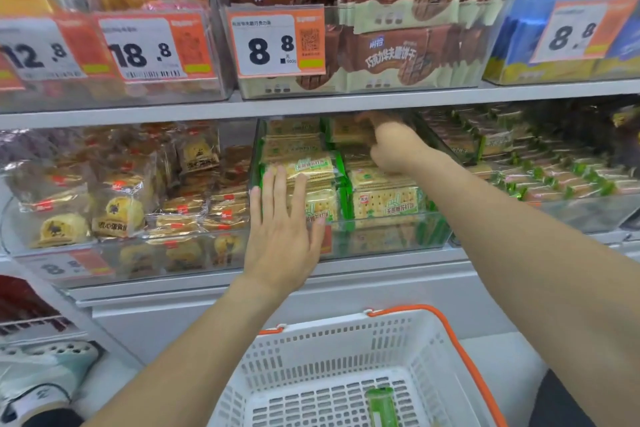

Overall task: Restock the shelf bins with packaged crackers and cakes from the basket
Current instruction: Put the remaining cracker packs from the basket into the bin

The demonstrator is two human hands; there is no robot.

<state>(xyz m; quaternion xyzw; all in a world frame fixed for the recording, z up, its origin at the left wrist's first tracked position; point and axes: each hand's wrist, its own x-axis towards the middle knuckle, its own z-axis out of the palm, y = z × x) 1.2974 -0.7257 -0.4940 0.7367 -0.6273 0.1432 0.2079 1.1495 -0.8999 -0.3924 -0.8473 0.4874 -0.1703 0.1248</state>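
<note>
A clear bin (pixel 388 243) on the lower shelf holds stacked green-edged cracker packs (pixel 384 201). My left hand (pixel 284 222) lies flat with straight fingers against the bin's front left and the packs there. My right hand (pixel 394 146) reaches deep into the bin under the upper shelf, fingers curled around a cracker pack (pixel 346 130) at the back. Below stands a white basket (pixel 311 350) with orange handles, and a green pack (pixel 381 406) lies on its floor.
Left of the cracker bin sits a bin of yellow cakes (pixel 114 204). To the right lie more green packs (pixel 540 166). The upper shelf (pixel 311 104) carries brown biscuit packs (pixel 391 10) and price tags. A shoe (pixel 38 378) shows at the lower left.
</note>
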